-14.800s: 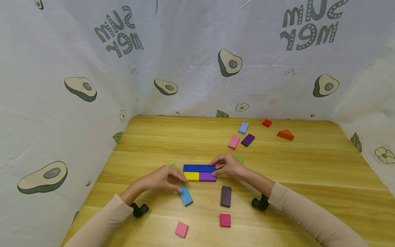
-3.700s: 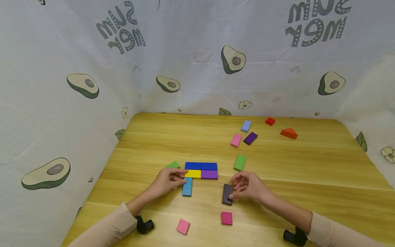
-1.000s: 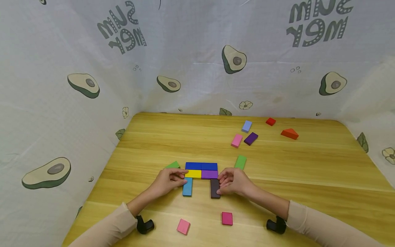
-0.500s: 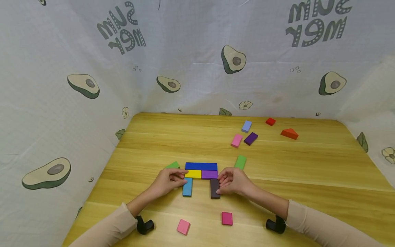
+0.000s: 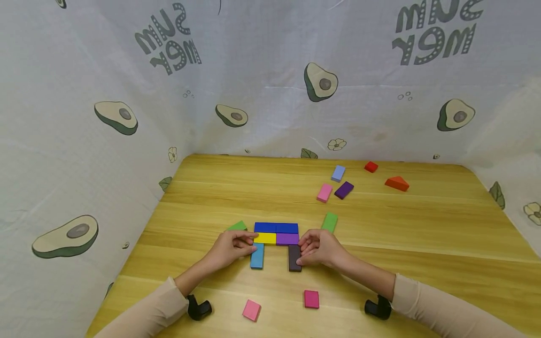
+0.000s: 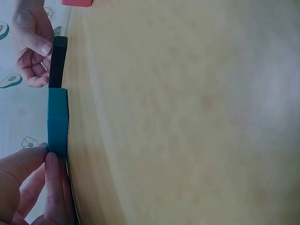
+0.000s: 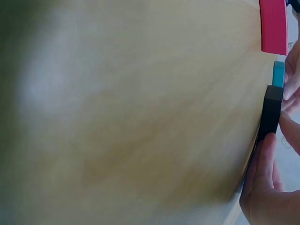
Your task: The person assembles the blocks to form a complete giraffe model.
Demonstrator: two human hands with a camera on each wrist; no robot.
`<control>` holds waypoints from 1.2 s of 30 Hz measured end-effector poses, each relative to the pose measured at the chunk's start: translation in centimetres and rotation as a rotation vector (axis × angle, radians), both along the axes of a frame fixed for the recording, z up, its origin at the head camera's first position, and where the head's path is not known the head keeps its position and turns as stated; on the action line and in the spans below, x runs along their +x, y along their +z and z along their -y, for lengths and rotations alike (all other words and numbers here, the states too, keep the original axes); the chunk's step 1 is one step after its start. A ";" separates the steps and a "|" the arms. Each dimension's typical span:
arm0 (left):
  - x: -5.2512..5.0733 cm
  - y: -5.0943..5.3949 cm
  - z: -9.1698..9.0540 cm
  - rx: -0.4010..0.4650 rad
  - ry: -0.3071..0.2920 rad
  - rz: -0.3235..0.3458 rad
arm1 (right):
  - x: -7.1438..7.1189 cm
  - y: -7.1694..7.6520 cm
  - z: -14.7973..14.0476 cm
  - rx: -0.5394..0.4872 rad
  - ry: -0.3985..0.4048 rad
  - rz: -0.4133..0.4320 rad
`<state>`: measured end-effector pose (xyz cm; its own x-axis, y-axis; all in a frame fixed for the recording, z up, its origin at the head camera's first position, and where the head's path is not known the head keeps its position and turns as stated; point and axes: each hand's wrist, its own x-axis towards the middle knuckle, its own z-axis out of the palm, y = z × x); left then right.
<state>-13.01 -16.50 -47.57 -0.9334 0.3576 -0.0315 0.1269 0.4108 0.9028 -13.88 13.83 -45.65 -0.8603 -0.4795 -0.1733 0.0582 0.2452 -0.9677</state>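
Note:
Two blue blocks (image 5: 276, 228) form a row on the wooden table, with a yellow block (image 5: 266, 239) and a purple block (image 5: 287, 239) in front of them. Two upright-laid legs stretch toward me: a light blue block (image 5: 257, 256) below the yellow, a dark grey block (image 5: 294, 258) below the purple. My left hand (image 5: 228, 246) pinches the light blue block's left edge, its index finger reaching the yellow one. My right hand (image 5: 323, 249) holds the dark block's right edge, thumb (image 7: 289, 129) on it, other fingers curled beside the purple block.
Pink (image 5: 251, 310) and magenta (image 5: 311, 299) squares lie nearer me. Green blocks (image 5: 329, 222) flank the arrangement, the left one partly hidden. Light blue (image 5: 338, 173), pink (image 5: 324, 193), purple (image 5: 344, 190) and red pieces (image 5: 397, 183) lie at the back right.
Earlier, the light blue block was turned straight against the yellow one, and my right hand slid the dark block left to below the purple. Over the last second, nothing has visibly moved.

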 end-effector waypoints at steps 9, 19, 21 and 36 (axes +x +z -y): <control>0.0 0.2 -0.1 -0.004 0.010 0.001 | -0.2 -0.1 0.0 -0.006 0.010 -0.012; 0.1 0.3 -0.1 -0.012 0.005 0.002 | -0.7 -0.2 0.0 0.026 -0.005 -0.054; 0.1 0.3 -0.1 -0.012 0.002 0.002 | -0.8 -0.1 0.0 0.027 -0.005 -0.071; 0.2 0.4 -0.1 -0.025 -0.009 0.005 | -2.0 0.0 0.4 0.023 0.005 -0.057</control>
